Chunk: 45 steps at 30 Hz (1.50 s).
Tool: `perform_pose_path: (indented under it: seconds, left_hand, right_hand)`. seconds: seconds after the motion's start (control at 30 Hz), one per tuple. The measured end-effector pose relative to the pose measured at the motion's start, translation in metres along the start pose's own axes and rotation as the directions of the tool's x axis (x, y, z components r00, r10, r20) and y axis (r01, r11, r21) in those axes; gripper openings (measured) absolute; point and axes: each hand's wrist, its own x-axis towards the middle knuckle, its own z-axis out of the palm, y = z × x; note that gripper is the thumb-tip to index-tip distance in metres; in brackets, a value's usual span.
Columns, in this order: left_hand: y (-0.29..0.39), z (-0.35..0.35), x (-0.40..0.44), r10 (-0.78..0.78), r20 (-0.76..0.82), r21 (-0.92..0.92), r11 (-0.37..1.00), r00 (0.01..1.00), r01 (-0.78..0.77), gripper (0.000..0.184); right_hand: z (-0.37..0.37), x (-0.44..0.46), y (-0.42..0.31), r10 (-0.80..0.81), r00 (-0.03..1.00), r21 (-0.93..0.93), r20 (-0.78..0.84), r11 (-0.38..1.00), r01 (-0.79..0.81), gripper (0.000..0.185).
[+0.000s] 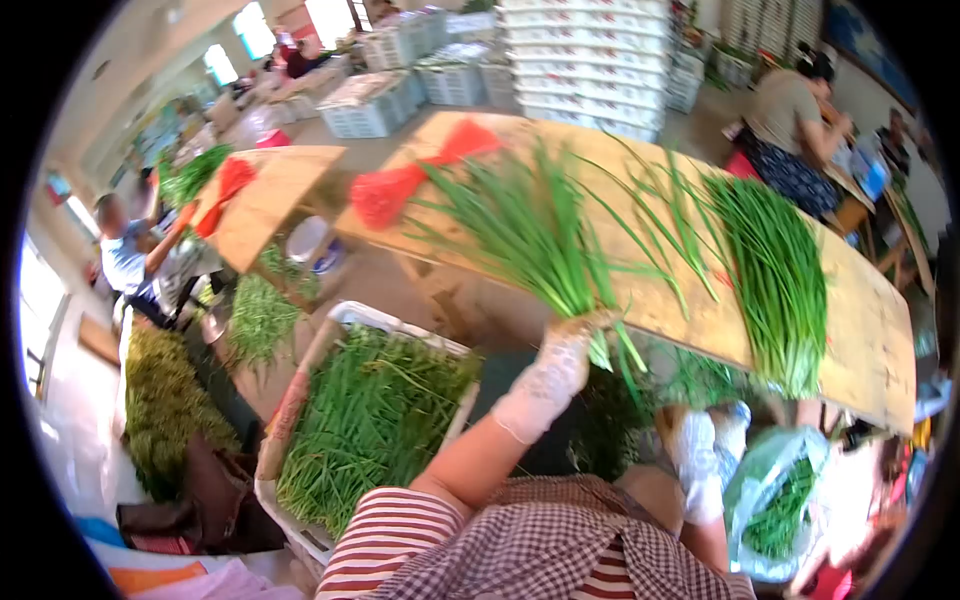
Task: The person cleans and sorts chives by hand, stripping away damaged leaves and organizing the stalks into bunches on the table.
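Observation:
My left hand (pixel 562 362), in a whitish, soiled glove, is closed around the pale stem ends of a bunch of garlic chives (pixel 535 235). The bunch's green leaves fan out over the wooden table (pixel 860 300) and blur at the tips. Gloved as well, my right hand (pixel 698 450) is low by my lap, below the table edge; its fingers are not clear enough to read. A thick pile of garlic chives (pixel 775 285) lies on the right of the table. Loose leaves (pixel 675 215) are scattered between the pile and the held bunch.
Red netting (pixel 385 195) lies at the table's far left. A white crate (pixel 270 460) of greens stands at my left, a plastic bag (pixel 745 500) with greens at my right. Stacked white crates (pixel 590 60) rise behind the table. One person (pixel 140 255) works at left, another (pixel 790 120) sits at right.

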Motion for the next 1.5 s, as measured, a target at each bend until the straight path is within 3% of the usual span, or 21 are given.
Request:
perform_pose_path:
  seconds: [0.07, 0.17, 0.27, 0.37, 0.43, 0.5, 0.57, 0.67, 0.77, 0.87, 0.93, 1.0, 1.03, 1.07, 1.1, 1.17, 1.2, 1.23, 1.33, 1.43, 1.5]
  left_hand:
    - [0.002, 0.009, -0.007, -0.047, -0.064, 0.019, 0.999, 0.997, 0.048, 0.016]
    - [0.008, 0.026, -0.021, -0.076, -0.093, 0.145, 0.985, 0.993, 0.089, 0.018]
    - [-0.022, -0.001, -0.004, -0.123, 0.143, 0.033, 0.992, 0.982, 0.120, 0.017]
    - [-0.017, 0.014, -0.030, -0.044, 0.199, -0.041, 0.998, 0.979, 0.053, 0.025]
    - [-0.031, 0.006, -0.034, -0.129, 0.147, -0.012, 0.991, 0.981, 0.133, 0.027]
    - [-0.029, 0.006, -0.039, 0.000, 0.067, 0.260, 0.965, 0.998, -0.017, 0.030]
    - [-0.025, 0.008, -0.044, -0.129, -0.020, 0.263, 0.956, 0.991, 0.129, 0.029]
    - [-0.047, -0.010, -0.024, -0.168, 0.109, 0.144, 0.978, 0.980, 0.151, 0.028]
    - [-0.053, -0.007, -0.019, -0.222, 0.117, 0.039, 0.975, 0.968, 0.219, 0.027]
    - [-0.054, -0.006, -0.018, -0.222, 0.159, -0.028, 0.973, 0.962, 0.229, 0.028]
    - [-0.047, -0.007, -0.019, -0.171, 0.254, 0.113, 0.983, 0.952, 0.146, 0.028]
    - [-0.032, -0.009, -0.017, -0.168, 0.333, 0.322, 0.945, 0.928, 0.056, 0.029]
    - [-0.031, -0.013, -0.011, -0.286, 0.281, 0.307, 0.931, 0.916, 0.197, 0.030]
    - [-0.018, -0.009, -0.016, -0.327, 0.397, 0.036, 0.939, 0.857, 0.342, 0.030]
    - [-0.006, -0.004, -0.018, -0.332, 0.514, -0.221, 0.840, 0.791, 0.496, 0.030]
    - [-0.026, -0.012, 0.009, -0.330, 0.419, -0.085, 0.913, 0.846, 0.398, 0.019]
    - [-0.019, -0.003, 0.003, -0.308, 0.412, -0.154, 0.904, 0.858, 0.399, 0.018]
    - [-0.004, 0.008, -0.008, -0.285, 0.396, -0.220, 0.894, 0.873, 0.391, 0.018]
    - [0.020, 0.029, -0.031, -0.255, 0.376, -0.324, 0.865, 0.891, 0.384, 0.016]
    - [-0.007, 0.039, -0.050, -0.243, 0.336, -0.425, 0.823, 0.910, 0.377, 0.016]
    - [-0.011, 0.043, -0.048, -0.205, 0.204, -0.261, 0.931, 0.957, 0.255, 0.014]
  right_hand:
    - [-0.041, 0.017, -0.037, 0.061, 0.961, 0.365, -0.269, 0.930, 0.043, 0.023]
    - [-0.064, 0.031, -0.066, 0.099, 0.957, 0.661, -0.273, 0.742, 0.112, 0.025]
    - [-0.048, 0.044, -0.071, 0.043, 0.968, 0.504, -0.249, 0.859, 0.091, 0.026]
    - [-0.042, 0.055, -0.073, 0.133, 0.966, 0.696, -0.220, 0.716, 0.060, 0.018]
    - [-0.049, 0.053, -0.080, 0.112, 0.965, 0.623, -0.238, 0.779, 0.063, 0.021]
    - [-0.034, 0.057, -0.078, -0.013, 0.928, 0.376, -0.373, 0.912, 0.163, 0.022]
    - [-0.030, 0.048, -0.084, 0.001, 0.937, 0.327, -0.349, 0.937, 0.121, 0.023]
    - [-0.035, 0.039, -0.092, 0.055, 0.979, 0.397, -0.198, 0.917, 0.029, 0.029]
    - [-0.020, 0.037, -0.091, 0.062, 0.997, 0.760, -0.050, 0.650, -0.003, 0.043]
    - [-0.035, 0.038, -0.094, -0.042, 0.999, 0.658, -0.023, 0.752, 0.047, 0.058]
    - [-0.022, 0.039, -0.084, -0.097, 0.987, 0.543, -0.127, 0.826, 0.151, 0.055]
    - [-0.034, 0.039, -0.092, -0.050, 0.998, 0.548, -0.034, 0.835, 0.061, 0.051]
    - [-0.040, 0.038, -0.096, -0.016, 1.000, 0.543, 0.019, 0.840, 0.003, 0.049]
    - [-0.039, 0.037, -0.097, -0.048, 0.996, 0.590, -0.074, 0.803, 0.083, 0.042]
    - [-0.052, 0.035, -0.107, -0.003, 0.999, 0.625, 0.036, 0.780, -0.020, 0.044]
    - [-0.020, 0.034, -0.092, -0.149, 0.929, 0.475, -0.339, 0.825, 0.306, 0.048]
    - [-0.046, 0.025, -0.105, -0.050, 0.974, 0.532, -0.219, 0.831, 0.162, 0.046]
    - [-0.044, 0.023, -0.101, -0.103, 0.873, 0.471, -0.477, 0.808, 0.353, 0.045]
    - [-0.058, 0.018, -0.095, -0.165, 0.496, 0.117, -0.853, 0.864, 0.489, 0.043]
    - [-0.050, 0.051, -0.106, -0.238, 0.424, 0.092, -0.874, 0.776, 0.624, 0.041]
    - [-0.055, 0.065, -0.106, -0.293, 0.481, 0.147, -0.826, 0.712, 0.687, 0.037]
